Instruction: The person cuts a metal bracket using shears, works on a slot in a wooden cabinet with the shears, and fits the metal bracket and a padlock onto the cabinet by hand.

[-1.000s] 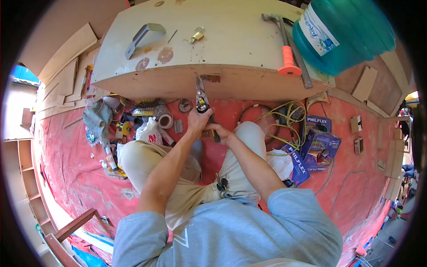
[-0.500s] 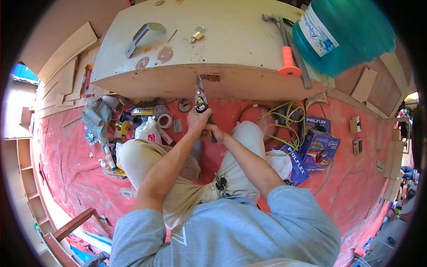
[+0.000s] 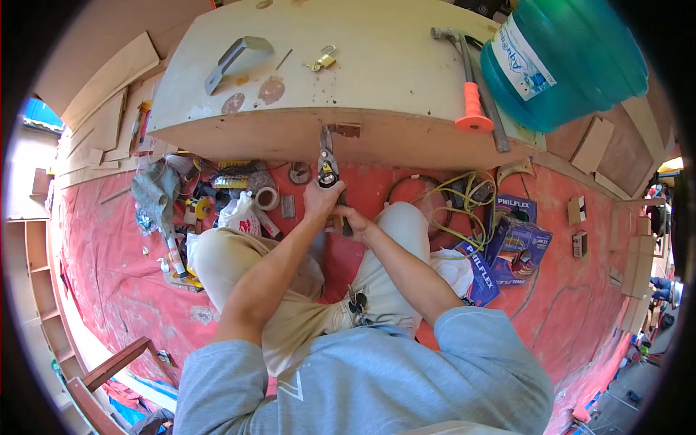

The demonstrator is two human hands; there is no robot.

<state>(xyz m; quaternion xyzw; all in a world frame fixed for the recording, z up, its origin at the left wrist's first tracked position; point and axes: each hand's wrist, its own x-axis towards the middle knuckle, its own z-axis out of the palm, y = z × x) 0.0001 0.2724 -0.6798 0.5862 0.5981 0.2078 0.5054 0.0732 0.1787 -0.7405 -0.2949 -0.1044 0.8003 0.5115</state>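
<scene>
A pair of tin snips point(image 3: 327, 154) with grey jaws points away from me, its tips at the front face of a wooden box point(image 3: 254, 130). The tips are beside a small rough cutout point(image 3: 348, 130) in that face; whether they touch the wood I cannot tell. My left hand point(image 3: 323, 199) is closed around the snips just behind the pivot. Close behind it, my right hand point(image 3: 355, 221) is wrapped on the handle end. On top of the box lie a brass padlock point(image 3: 324, 59), a bent metal hasp point(image 3: 235, 61) and a thin metal rod point(image 3: 283, 59).
A hammer point(image 3: 471, 101) with an orange grip and a teal water jug point(image 3: 562, 61) occupy the box's right end. Tools, tape and bags point(image 3: 235, 210) crowd the red floor at left. Yellow cable point(image 3: 464, 206) and blue Philflex boxes point(image 3: 515, 246) lie at right.
The view has shifted slightly. Both hands stay on the snips in nearly the same place, and the objects on the box have not visibly moved.
</scene>
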